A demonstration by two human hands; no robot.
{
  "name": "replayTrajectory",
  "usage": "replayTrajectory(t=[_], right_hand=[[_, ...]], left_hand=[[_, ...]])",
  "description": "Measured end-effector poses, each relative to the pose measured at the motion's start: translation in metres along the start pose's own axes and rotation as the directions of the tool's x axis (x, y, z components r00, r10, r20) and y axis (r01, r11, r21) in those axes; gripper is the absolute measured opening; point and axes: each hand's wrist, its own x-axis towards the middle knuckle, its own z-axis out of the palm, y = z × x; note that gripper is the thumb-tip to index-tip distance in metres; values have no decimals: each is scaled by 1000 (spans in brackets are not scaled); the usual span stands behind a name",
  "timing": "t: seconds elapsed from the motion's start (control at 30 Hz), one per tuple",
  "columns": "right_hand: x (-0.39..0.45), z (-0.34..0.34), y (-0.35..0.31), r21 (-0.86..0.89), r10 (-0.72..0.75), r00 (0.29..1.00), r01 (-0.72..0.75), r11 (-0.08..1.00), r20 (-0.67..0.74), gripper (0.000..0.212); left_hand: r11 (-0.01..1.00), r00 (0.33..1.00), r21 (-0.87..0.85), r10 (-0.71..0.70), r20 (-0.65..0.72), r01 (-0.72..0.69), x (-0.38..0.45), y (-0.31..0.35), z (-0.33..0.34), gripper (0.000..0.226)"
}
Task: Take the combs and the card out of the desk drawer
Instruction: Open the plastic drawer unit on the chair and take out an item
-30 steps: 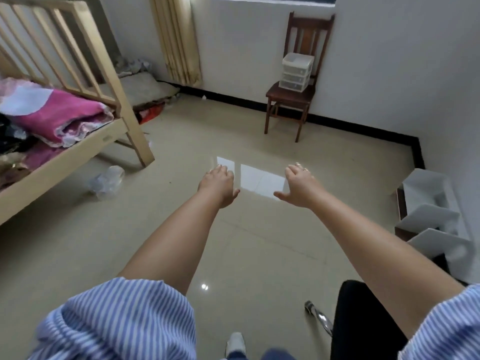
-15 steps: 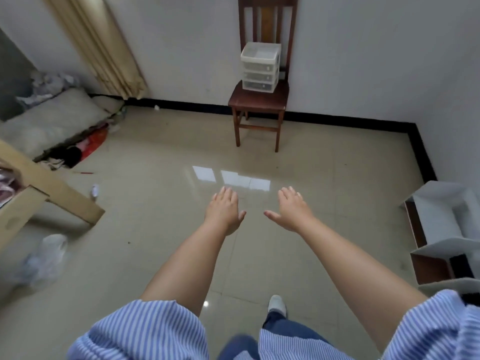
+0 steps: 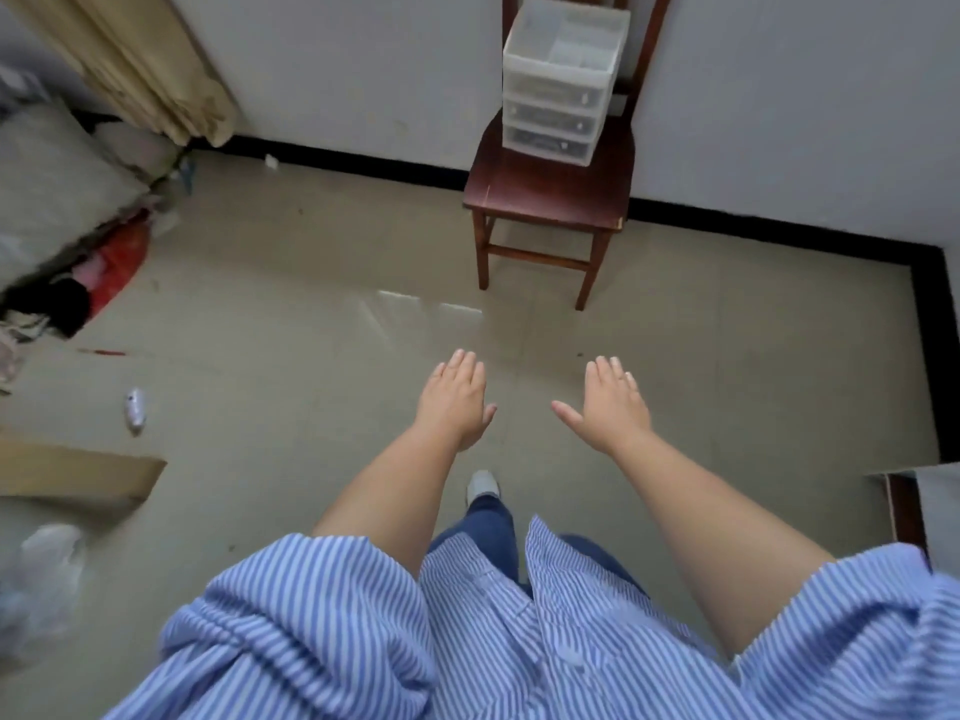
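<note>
A small translucent white drawer unit [image 3: 561,90] with three shut drawers stands on the seat of a dark wooden chair [image 3: 550,200] against the far wall. No comb or card can be made out through the drawer fronts. My left hand [image 3: 454,400] and my right hand [image 3: 610,405] are stretched out in front of me, palms down over the tiled floor, well short of the chair. Both hands are empty with the fingers extended; a ring shows on the right one.
A beige curtain [image 3: 150,70] hangs at the upper left above grey bedding [image 3: 52,189] and a heap of red and black items [image 3: 98,272]. A wooden bed leg [image 3: 78,470] and a plastic bag [image 3: 41,579] lie left. White shelving [image 3: 930,511] stands at the right edge.
The view has swung right and closed in on the chair, which now looks larger and nearer. My hands have spread flat, and the bed has slipped off the left edge.
</note>
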Motion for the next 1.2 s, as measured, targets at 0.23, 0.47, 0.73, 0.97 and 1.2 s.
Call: replayTrajectory(t=[0.23,0.47,0.73,0.97,1.2], right_hand=[[171,-96,-27,61,-10,999,13,998,-42,79],[355,-182,-17,79,9,1000,-10,997,17,74],[517,-240,-27,296,114,987,-142,944,112,66],[623,-226,-55,800,339,919,-354,485,201,57],[681,-232,-61,640,411,795,38,-768,446,12]], left_hand=[[998,999,42,45,-24,-44,189,-43,-107,60],[997,998,49,63,-12,-62,378,-54,-194,59],[997,996,0,76,41,-76,533,-80,-250,61],[965,960,18,263,-96,-262,668,-94,-253,61],[882,852,91,471,-227,-463,722,-115,-232,55]])
